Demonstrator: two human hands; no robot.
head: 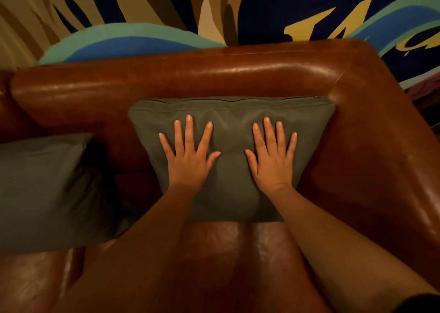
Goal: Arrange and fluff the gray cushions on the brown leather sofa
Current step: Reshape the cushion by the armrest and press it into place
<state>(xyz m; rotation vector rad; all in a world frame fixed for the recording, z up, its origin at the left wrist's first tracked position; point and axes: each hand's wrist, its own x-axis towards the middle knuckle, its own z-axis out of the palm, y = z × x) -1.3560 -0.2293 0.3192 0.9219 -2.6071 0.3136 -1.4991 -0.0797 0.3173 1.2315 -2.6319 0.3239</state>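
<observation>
A gray cushion (231,189) leans against the backrest of the brown leather sofa (166,74), tucked into the right corner by the armrest, zipper edge on top. My left hand (188,158) presses flat on its left half, fingers spread and straight. My right hand (271,158) presses flat on its right half the same way. A second gray cushion (45,189) lies on the seat at the left, blurred and creased.
The sofa's right armrest (381,158) runs down the right side. Bare leather seat (238,265) shows between my forearms. Behind the backrest is a wall with a colourful painted pattern (285,8).
</observation>
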